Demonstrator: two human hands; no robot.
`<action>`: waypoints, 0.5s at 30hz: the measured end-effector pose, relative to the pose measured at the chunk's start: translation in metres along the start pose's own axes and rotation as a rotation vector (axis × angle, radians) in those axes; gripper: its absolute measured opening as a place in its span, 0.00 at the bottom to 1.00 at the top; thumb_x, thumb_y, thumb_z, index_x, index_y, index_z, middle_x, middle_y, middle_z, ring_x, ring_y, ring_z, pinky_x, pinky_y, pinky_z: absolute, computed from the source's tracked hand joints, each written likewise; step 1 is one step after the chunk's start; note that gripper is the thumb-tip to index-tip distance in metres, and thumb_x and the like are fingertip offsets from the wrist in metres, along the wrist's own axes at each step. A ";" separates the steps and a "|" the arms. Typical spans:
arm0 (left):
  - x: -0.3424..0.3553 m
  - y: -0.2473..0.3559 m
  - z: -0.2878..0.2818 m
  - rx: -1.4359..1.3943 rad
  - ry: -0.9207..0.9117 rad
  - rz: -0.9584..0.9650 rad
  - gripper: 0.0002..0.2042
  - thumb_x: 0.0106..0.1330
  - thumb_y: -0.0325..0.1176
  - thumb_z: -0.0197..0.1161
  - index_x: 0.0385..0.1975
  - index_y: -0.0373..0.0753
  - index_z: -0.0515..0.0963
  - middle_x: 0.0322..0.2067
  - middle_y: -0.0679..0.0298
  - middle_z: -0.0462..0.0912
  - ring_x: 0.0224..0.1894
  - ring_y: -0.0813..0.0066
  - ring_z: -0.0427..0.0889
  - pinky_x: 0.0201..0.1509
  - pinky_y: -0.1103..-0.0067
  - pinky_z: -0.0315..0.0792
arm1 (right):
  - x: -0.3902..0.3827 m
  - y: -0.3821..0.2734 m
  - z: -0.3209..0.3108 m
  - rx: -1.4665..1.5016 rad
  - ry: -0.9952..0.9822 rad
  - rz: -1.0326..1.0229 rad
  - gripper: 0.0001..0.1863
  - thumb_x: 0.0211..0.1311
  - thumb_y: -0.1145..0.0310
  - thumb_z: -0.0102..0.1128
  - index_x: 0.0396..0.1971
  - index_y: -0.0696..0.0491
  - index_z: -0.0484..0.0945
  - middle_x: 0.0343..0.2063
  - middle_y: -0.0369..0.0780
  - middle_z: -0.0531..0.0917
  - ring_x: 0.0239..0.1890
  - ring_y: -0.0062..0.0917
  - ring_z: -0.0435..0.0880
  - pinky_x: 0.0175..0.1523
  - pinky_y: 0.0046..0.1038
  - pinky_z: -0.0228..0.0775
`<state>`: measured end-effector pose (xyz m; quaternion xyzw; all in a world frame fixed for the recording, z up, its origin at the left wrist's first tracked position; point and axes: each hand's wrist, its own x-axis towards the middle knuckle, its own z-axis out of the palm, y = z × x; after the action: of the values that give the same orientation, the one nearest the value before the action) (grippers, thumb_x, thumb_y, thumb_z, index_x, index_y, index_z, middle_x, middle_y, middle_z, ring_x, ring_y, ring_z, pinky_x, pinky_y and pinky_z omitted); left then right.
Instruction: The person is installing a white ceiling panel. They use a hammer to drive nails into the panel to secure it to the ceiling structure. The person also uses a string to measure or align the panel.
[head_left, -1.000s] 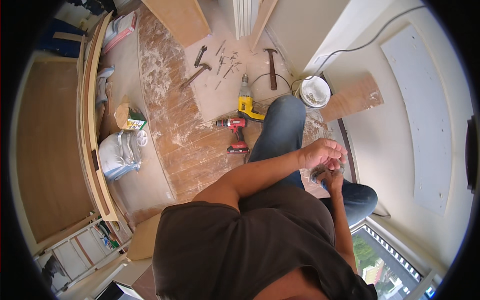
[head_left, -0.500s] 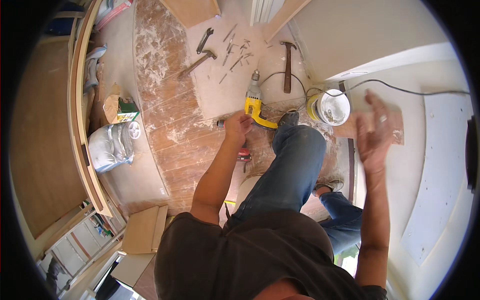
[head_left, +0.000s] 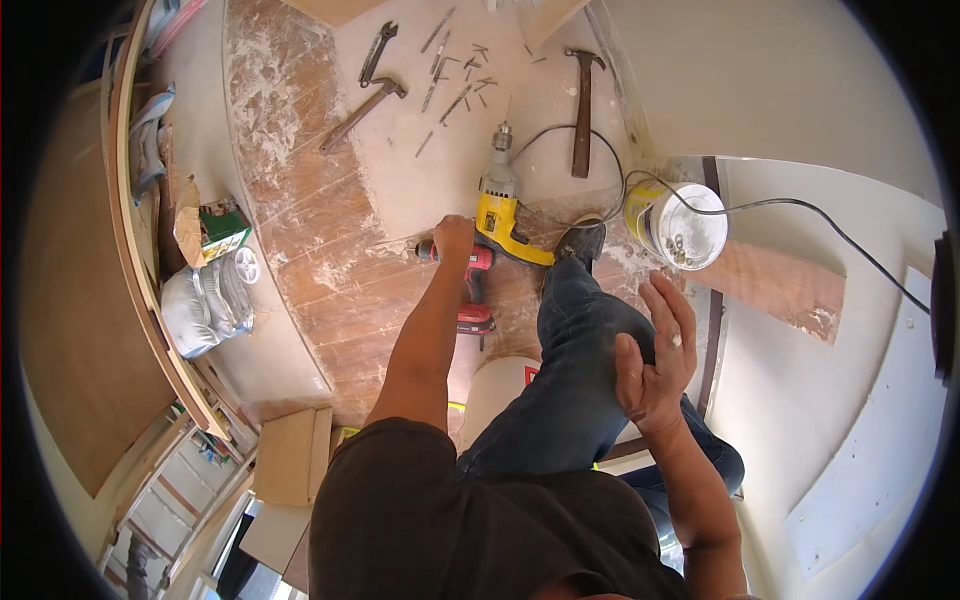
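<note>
My left hand [head_left: 455, 238] is closed over the floor, right above a red cordless drill [head_left: 474, 290] and beside a yellow corded drill [head_left: 497, 212]. Whatever its fingers may hold is hidden. The yellow drill lies with its grey chuck pointing away from me, a thin bit in it, and its handle end by my shoe. My right hand [head_left: 660, 365] is open above my bent knee, fingers up and slightly apart, a light ring on one finger. Several loose drill bits [head_left: 454, 103] lie scattered beyond the yellow drill.
Beyond lie a hammer [head_left: 582, 115], another hammer [head_left: 365, 113] and an adjustable wrench [head_left: 378, 53]. A white bucket [head_left: 690, 228] stands by my foot, a black cord [head_left: 775, 202] crossing it. At left sit a green box [head_left: 224, 230] and a plastic bag [head_left: 200, 312].
My right hand has come down and left, over my knee. My left hand has shifted slightly left, off the yellow drill's side, and the red drill shows more. The whole view has shifted.
</note>
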<state>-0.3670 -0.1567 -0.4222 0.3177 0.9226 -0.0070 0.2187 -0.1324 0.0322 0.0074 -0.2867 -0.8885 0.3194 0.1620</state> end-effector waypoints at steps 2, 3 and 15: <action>0.011 0.022 -0.014 -0.238 0.079 -0.162 0.14 0.62 0.37 0.53 0.26 0.33 0.83 0.34 0.50 0.86 0.39 0.54 0.86 0.45 0.64 0.79 | 0.001 0.003 0.000 0.017 0.003 0.034 0.26 0.60 0.71 0.64 0.58 0.64 0.73 0.58 0.56 0.75 0.57 0.48 0.77 0.62 0.39 0.70; 0.014 0.029 -0.016 -0.355 0.115 -0.247 0.14 0.62 0.36 0.53 0.27 0.34 0.83 0.34 0.51 0.86 0.39 0.54 0.86 0.45 0.64 0.80 | 0.002 0.003 -0.001 0.027 0.001 0.040 0.26 0.59 0.71 0.64 0.58 0.64 0.73 0.57 0.56 0.76 0.57 0.48 0.78 0.61 0.39 0.70; -0.004 0.020 0.000 -0.497 0.037 -0.288 0.17 0.59 0.39 0.55 0.38 0.35 0.85 0.40 0.49 0.86 0.45 0.50 0.85 0.53 0.63 0.77 | 0.004 0.007 0.011 0.157 0.056 0.026 0.21 0.52 0.76 0.67 0.48 0.60 0.79 0.50 0.49 0.81 0.44 0.40 0.82 0.47 0.35 0.75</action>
<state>-0.3523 -0.1432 -0.4181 0.1201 0.9354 0.1942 0.2699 -0.1378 0.0338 -0.0054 -0.2934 -0.8520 0.3821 0.2048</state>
